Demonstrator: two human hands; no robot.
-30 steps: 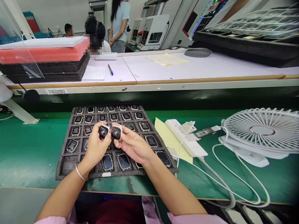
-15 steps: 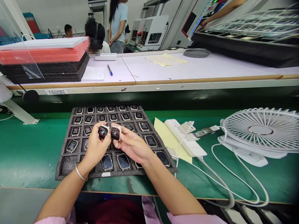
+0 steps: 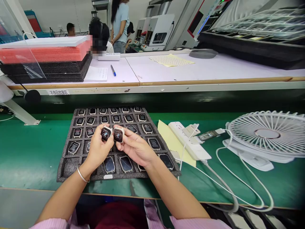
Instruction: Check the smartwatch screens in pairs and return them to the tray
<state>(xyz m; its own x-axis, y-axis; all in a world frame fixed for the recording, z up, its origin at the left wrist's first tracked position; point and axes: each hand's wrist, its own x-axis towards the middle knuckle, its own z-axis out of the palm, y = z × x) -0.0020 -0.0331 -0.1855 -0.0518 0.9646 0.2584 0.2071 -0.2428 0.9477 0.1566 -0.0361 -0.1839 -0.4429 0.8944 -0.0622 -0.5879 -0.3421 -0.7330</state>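
Note:
My left hand (image 3: 97, 149) grips a small white-cased watch body (image 3: 105, 133) with a lit dark screen. Right beside it, my right hand (image 3: 135, 148) grips a second watch body (image 3: 118, 135) of the same kind. Both are held side by side, screens up, just above a dark foam tray (image 3: 69, 165) on the green bench mat. The tray's pockets hold several more watch bodies (image 3: 128, 118), most with lit screens. My hands cover part of the tray's middle rows. A silver bangle sits on my left wrist.
A white power strip (image 3: 188, 144) with plugged cables and a yellow sheet (image 3: 166, 133) lie right of the tray. A white desk fan (image 3: 267, 133) lies face-up at the right. Behind, a raised shelf holds stacked foam (image 3: 47, 60), paper, a pen (image 3: 113, 70). People work beyond it.
Almost nothing differs. Both hands keep their watch bodies side by side over the tray; the view has shifted very slightly.

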